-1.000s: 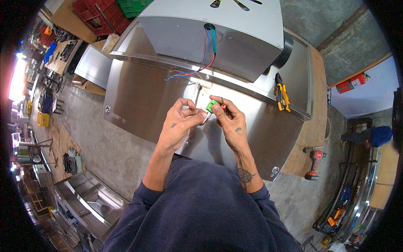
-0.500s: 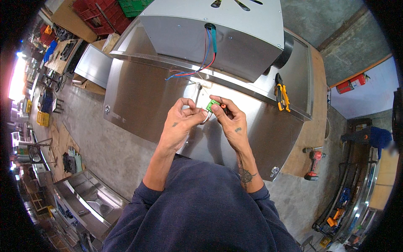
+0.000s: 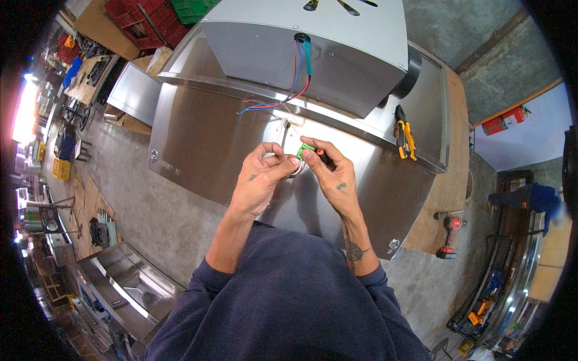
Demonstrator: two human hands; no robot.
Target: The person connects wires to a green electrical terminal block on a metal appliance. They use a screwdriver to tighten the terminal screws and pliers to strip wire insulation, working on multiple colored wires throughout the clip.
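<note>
A small green terminal block [image 3: 306, 148] is pinched between the thumb and forefinger of my right hand [image 3: 335, 179]. A small black-and-orange tool, seemingly a screwdriver [image 3: 325, 158], is tucked in the same hand; most of it is hidden. My left hand [image 3: 257, 180] is closed at the block's left side, thumb against forefinger, on a thin white wire [image 3: 298, 170]; its end is hidden by the fingertips. Behind my hands, red and blue wires [image 3: 265, 107] hang out of a green sleeve [image 3: 307, 51] from a hole in a metal box [image 3: 289, 69].
The box stands on a broad stainless steel panel [image 3: 198, 138]. Yellow-handled pliers [image 3: 406, 135] lie on the panel at right. A red-and-black cordless drill [image 3: 448, 236] rests beyond the right edge. A steel unit [image 3: 129, 289] stands at lower left, and crates [image 3: 144, 24] are stacked at far left.
The terminal block has tilted slightly in my right fingers. My left hand has shifted only a little, and both hands keep their grip.
</note>
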